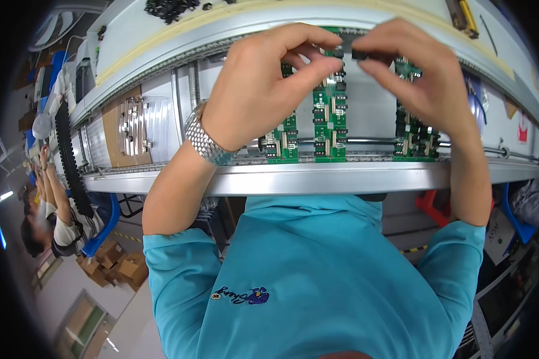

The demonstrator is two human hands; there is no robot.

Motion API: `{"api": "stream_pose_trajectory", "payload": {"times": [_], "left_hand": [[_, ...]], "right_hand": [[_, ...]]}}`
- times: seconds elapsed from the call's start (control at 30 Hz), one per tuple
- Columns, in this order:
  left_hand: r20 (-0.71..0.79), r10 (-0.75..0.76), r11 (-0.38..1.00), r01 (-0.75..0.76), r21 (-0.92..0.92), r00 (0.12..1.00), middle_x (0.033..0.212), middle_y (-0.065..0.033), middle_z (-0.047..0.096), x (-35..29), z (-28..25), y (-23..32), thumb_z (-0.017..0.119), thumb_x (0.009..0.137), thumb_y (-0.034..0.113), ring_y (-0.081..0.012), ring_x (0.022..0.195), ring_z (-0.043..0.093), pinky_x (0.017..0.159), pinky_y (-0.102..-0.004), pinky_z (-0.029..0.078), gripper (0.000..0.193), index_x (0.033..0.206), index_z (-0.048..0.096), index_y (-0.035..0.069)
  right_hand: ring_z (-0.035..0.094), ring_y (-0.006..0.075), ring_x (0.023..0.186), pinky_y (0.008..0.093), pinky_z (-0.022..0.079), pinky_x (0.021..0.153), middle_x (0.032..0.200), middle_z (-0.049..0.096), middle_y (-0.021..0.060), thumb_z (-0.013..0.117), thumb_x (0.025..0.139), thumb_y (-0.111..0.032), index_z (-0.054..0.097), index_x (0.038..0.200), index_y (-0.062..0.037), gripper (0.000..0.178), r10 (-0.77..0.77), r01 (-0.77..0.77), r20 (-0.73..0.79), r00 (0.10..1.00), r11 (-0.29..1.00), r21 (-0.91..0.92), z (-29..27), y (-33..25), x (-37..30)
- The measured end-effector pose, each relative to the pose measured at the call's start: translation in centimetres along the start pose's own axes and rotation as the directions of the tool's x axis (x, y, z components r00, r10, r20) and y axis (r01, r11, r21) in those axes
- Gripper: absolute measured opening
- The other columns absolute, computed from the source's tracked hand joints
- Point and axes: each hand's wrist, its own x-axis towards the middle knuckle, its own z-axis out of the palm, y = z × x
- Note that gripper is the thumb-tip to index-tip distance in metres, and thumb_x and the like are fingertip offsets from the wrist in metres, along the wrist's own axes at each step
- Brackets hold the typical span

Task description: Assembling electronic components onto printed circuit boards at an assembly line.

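Note:
Both my hands meet over the far end of a long green circuit board [330, 128] that lies across the rails and carries rows of small black parts. My left hand [251, 87], with a metal-band watch on its wrist, pinches a small black component [339, 52] right at the board; whether the part is seated there I cannot tell. Just to the right, my right hand [422, 75] holds another small black component [359, 54] between thumb and fingertips. A second green board [283, 145] lies partly under my left hand. More green boards [410, 143] lie beneath my right hand.
A silver metal rail [329, 180] runs along my side, with a far rail [138, 67] opposite. Loose black parts [170, 8] are heaped at the far left. Clear plastic strips [139, 122] lie on cardboard at left. A yellow-black cutter [468, 21] lies far right. Another person [60, 221] sits left.

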Motion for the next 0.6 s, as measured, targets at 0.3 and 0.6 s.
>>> {"api": "stream_pose_trajectory", "payload": {"times": [0.3,0.6], "left_hand": [[0.066,-0.075,0.854,0.099,-0.512,0.995,0.100,-0.0122,0.074,-0.4,-0.1,0.0,0.071,0.094,0.002,-0.0161,0.089,0.072,0.080,-0.0240,0.059,0.023,0.117,0.069,-0.003],[0.136,-0.133,0.848,0.184,-0.497,0.982,0.102,-0.0133,0.074,-0.1,-2.0,0.9,0.070,0.096,0.003,-0.0177,0.093,0.072,0.083,-0.0256,0.059,0.025,0.120,0.067,-0.004]], "right_hand": [[0.063,0.0147,0.082,0.0249,0.053,0.073,0.102,0.071,0.0070,0.076,0.084,0.004,0.074,0.106,0.0006,0.022,-0.054,0.055,0.011,0.998,0.992,-0.115,0.2,-2.2,0.0],[0.065,0.0127,0.085,0.0217,0.055,0.078,0.102,0.072,0.0059,0.075,0.089,0.001,0.074,0.107,0.0019,0.018,0.400,-0.414,0.120,0.909,0.823,0.389,-1.1,1.4,0.3]]}}
